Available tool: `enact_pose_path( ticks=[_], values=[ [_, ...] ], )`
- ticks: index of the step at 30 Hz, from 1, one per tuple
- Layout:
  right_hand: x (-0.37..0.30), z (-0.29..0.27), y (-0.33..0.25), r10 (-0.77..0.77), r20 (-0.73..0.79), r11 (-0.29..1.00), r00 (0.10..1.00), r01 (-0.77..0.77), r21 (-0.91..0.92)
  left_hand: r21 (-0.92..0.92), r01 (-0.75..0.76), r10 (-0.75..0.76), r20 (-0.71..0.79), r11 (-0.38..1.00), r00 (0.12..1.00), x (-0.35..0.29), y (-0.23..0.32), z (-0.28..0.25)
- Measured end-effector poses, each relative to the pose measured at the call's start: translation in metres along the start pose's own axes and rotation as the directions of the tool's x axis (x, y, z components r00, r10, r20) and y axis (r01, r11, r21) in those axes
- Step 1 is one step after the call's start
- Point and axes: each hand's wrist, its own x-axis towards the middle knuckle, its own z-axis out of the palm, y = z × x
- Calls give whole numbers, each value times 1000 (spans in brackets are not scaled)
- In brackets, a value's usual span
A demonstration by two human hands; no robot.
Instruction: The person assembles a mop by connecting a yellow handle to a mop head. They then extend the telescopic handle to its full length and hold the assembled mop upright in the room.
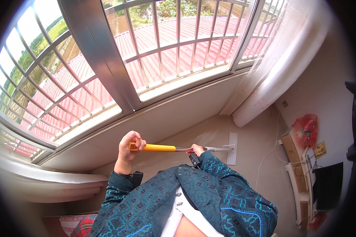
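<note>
A flat mop (pixel 159 148) with a yellow grip and a metal pole lies across the view in front of my body. My left hand (pixel 127 147) is closed round the looped end of the yellow grip. Farther along, my right hand (pixel 197 149) wraps the metal pole just past the yellow part. At the right end, the white rectangular mop head (pixel 232 155) rests on the floor (pixel 211 136). Dark bands sit on both my wrists, below patterned teal sleeves.
Ahead runs a low wall (pixel 178 108) under a barred window (pixel 162 55). White curtains hang at the right (pixel 265 94) and lower left (pixel 63 181). On the right stand a drawer cabinet (pixel 291 152), a red plastic bag (pixel 305 129) and a dark screen (pixel 328 185). A thin white cable (pixel 264 158) trails along the floor.
</note>
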Motion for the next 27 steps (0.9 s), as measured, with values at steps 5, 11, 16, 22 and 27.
enact_pose_path(
  ticks=[5, 11, 16, 22, 27],
  values=[
    [10, -66, -22, 0, -248, 986, 969, 41, 160, 73, 127, -136, 130, 989, 982, 33, -62, 48],
    [2, -121, -32, -180, -178, 974, 968, 200, 103, 219, 245, -289, 198, 944, 937, 63, -132, 89],
    [-14, -123, -31, -115, -210, 873, 971, 200, 445, 259, 469, -482, -14, 844, 876, 75, -156, 102],
    [-27, -119, -35, -108, -251, 885, 962, 208, 416, 217, 397, -428, 121, 892, 896, 68, -157, 107],
    [-34, -76, -35, -108, -133, 862, 985, 160, 480, -182, 287, -256, 174, 941, 951, 61, -123, 90]
  ],
)
